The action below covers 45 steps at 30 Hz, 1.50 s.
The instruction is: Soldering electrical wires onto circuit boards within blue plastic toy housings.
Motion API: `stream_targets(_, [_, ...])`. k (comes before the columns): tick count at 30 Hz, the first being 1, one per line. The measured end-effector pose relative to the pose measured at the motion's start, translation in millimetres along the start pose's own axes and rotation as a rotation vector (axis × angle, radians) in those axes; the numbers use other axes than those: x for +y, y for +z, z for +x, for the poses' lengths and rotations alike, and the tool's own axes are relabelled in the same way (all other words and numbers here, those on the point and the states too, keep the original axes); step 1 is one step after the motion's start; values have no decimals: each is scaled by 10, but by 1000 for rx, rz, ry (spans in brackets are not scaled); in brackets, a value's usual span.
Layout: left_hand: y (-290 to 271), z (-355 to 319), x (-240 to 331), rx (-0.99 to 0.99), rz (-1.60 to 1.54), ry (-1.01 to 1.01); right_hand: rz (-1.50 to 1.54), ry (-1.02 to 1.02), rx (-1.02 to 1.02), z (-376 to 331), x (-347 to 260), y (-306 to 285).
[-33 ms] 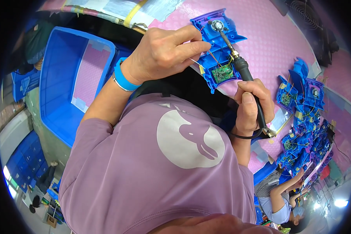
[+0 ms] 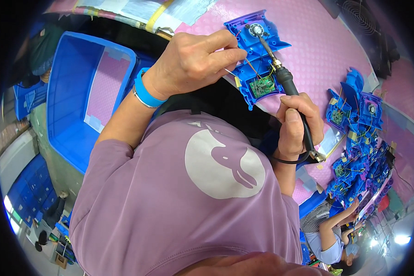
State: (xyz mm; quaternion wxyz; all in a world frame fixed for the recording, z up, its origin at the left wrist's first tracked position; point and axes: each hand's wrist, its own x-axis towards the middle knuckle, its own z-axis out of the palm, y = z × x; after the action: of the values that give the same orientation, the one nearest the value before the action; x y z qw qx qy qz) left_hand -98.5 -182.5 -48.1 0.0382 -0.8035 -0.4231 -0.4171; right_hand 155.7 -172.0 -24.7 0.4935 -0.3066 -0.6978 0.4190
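Item, one blue plastic shell (image 2: 248, 40), upper middle of the frame: lay open on the pink mat (image 2: 317, 32), whether in one piece or two I could not tell.

Already in place: a green circuit board (image 2: 262, 86) in its lower part; a round metal piece (image 2: 254, 28) in its upper part; thin wires about the board.

Left hand (image 2: 195, 60), above centre: thumb and forefinger together, pinched, as it appeared, on an orange wire (image 2: 251, 67) that ran down to the board. A pale wire end (image 2: 230, 71) showed below my fingers.

Right hand (image 2: 299, 122), right of centre: fingers clamped round the black handle of a soldering iron (image 2: 287, 80), its tip at the round piece; actual contact too small to tell.

Outstanding, in my judgement: the joint at the round piece, and the orange wire, its upper end hidden by my fingertips; the shell unclosed.

Right side of the frame: a heap of similar blue shells (image 2: 354, 147), boards and wires exposed; finished or waiting, not determinable.
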Motion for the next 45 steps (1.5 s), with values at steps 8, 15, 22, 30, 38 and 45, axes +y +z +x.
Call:
stream_targets(8, [-51, 38, 56, -94, 39, -93, 18, 0, 2, 6, 9, -7])
stream_targets(15, [5, 12, -13, -94, 40, -74, 26, -11, -23, 13, 31, -14])
stream_targets(22, [41, 40, -43, -75, 82, -18, 24, 7, -26, 17, 28, -6])
stream_targets(30, [44, 90, -56, -114, 75, -14, 1, 30, -35, 34, 32, -7])
stream_targets(38, [97, 81, -74, -32, 82, 44, -26, -22, -28, 38, 36, -49])
stream_targets(45, [134, 81, -104, -20, 64, 43, -26, -23, -18, 60, 58, -24])
